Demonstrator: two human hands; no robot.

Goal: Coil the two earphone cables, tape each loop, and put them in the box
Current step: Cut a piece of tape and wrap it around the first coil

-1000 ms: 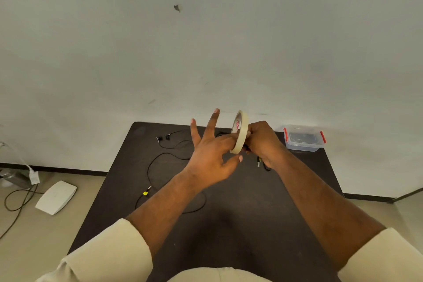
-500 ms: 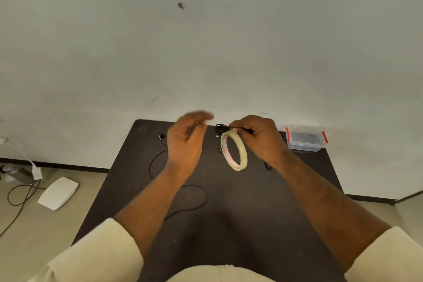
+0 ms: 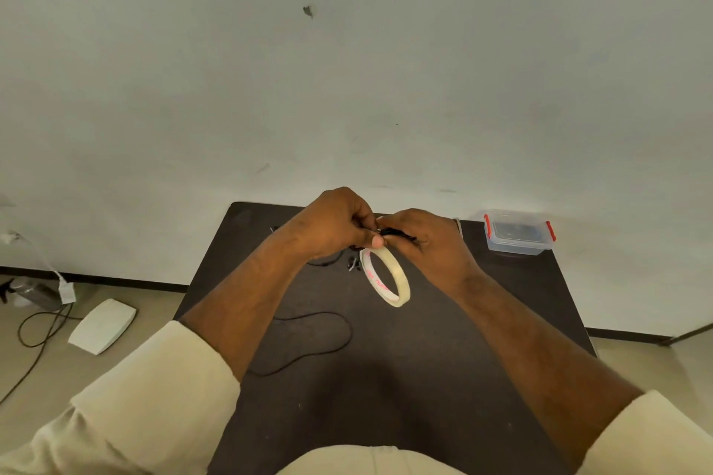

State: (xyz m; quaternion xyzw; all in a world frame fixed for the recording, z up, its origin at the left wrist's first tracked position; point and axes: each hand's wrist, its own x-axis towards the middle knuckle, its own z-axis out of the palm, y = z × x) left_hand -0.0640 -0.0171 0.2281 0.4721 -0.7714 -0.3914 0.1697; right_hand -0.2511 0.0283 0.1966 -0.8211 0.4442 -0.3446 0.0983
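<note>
Floor, far left: a white flat device (image 3: 102,326) lies beside a dark cord (image 3: 36,332).
Loose earphone cable (image 3: 308,339): it snakes in a loop across the dark table (image 3: 443,378), under the left forearm.
Left hand (image 3: 332,224): raised above the table, fingers curled, thumb and fingertips pinching at the coiled earphone cable (image 3: 393,232).
Tape roll (image 3: 385,276): hanging just below both hands, tilted.
Right hand (image 3: 422,243): fingers curled round the black coil, touching the left hand.
Box (image 3: 519,232): clear, red clips, lid on, at the table's far right corner.
</note>
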